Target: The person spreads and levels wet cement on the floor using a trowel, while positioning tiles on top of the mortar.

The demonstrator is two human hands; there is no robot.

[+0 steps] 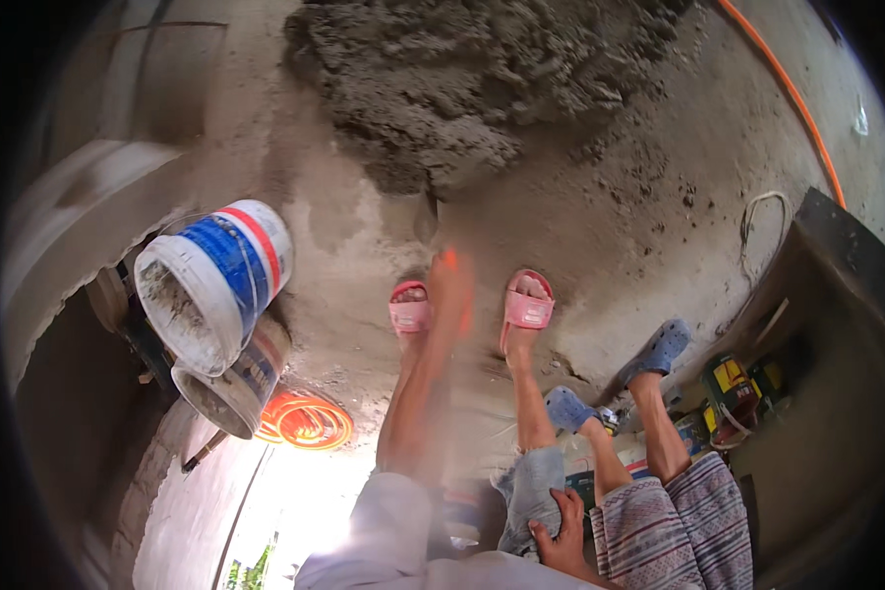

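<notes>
My left hand [449, 290], blurred by motion, reaches down between my feet and is closed on the orange handle of a trowel [426, 218]. The blade points away from me, at the near edge of a large heap of wet grey mortar [442, 88] on the floor. Smearing hides the exact finger positions. My right hand [563, 534] lies over my right knee, on the faded denim, fingers stretched and thumb apart, with nothing in it. Pink slippers [529, 311] are on my feet, either side of the trowel hand.
To the left, a white bucket [228, 258] with blue and red bands lies tilted against another bucket [261, 369]. Near them is a coiled orange hose [310, 423]. A person in blue clogs [662, 349] and patterned shorts is close on my right, beside several tools and containers [730, 388].
</notes>
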